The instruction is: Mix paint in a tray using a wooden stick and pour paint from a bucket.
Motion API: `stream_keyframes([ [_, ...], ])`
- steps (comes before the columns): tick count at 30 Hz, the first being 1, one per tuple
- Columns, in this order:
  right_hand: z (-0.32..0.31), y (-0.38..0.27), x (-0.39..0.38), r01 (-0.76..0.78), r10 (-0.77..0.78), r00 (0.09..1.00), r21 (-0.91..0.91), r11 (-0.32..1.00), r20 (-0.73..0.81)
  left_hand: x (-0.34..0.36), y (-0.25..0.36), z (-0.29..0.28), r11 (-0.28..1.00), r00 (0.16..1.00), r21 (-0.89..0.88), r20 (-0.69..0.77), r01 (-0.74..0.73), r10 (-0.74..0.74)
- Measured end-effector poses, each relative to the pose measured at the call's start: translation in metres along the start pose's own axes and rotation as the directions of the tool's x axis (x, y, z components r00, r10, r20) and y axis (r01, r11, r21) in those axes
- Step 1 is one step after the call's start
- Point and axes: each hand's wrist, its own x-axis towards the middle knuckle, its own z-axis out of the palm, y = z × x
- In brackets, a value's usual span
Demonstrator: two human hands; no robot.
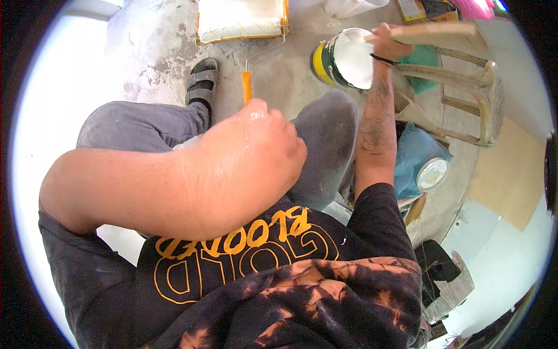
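Note:
My left hand [270,139] is a closed fist in front of my lap, close to the view, and what it holds, if anything, is hidden. Just beyond it shows the orange handle [247,86] of a paint roller; its wire frame reaches the paint tray [200,26], and the fist covers the handle's lower end. At the upper right, my right hand [390,43] grips a flat, pale wooden stick [436,35], slightly blurred. One end of the stick points over a dark bucket [319,63] with a yellow band. White paint [353,58] shows inside the bucket.
A beige chair [488,104] lies to the right of the bucket, with a green cloth-like item [423,67] behind its slats. A blue bag [410,157] bears a round white lid [432,174]. Another white container [351,7] stands beyond the bucket. My sandalled foot [202,81] is near the tray.

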Motion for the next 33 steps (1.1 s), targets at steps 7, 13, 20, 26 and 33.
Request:
stream_keyframes([
  [7, -0.073, -0.034, -0.016, -0.209, 0.191, 0.972, 0.133, 0.969, 0.138, -0.011, -0.001, 0.000, 0.999, 0.998, 0.017, -0.042, 0.044, -0.043],
  [13, 0.008, -0.055, -0.038, -0.276, 0.277, 0.961, 0.158, 0.948, 0.015, -0.013, 0.005, 0.005, 0.998, 0.999, -0.026, 0.001, 0.051, -0.051],
  [20, -0.009, -0.002, 0.010, -0.151, 0.155, 0.984, 0.046, 0.987, -0.082, -0.007, -0.004, 0.000, 0.997, 0.997, -0.022, -0.038, 0.072, -0.073],
  [26, -0.102, -0.007, -0.023, -0.113, 0.110, 0.994, 0.260, 0.959, 0.025, -0.015, -0.013, -0.008, 0.996, 0.995, 0.026, 0.053, 0.086, -0.087],
  [33, -0.001, -0.045, -0.049, -0.122, 0.126, 0.992, 0.151, 0.981, -0.019, -0.013, -0.008, -0.002, 0.995, 0.991, -0.015, 0.095, 0.101, -0.099],
])
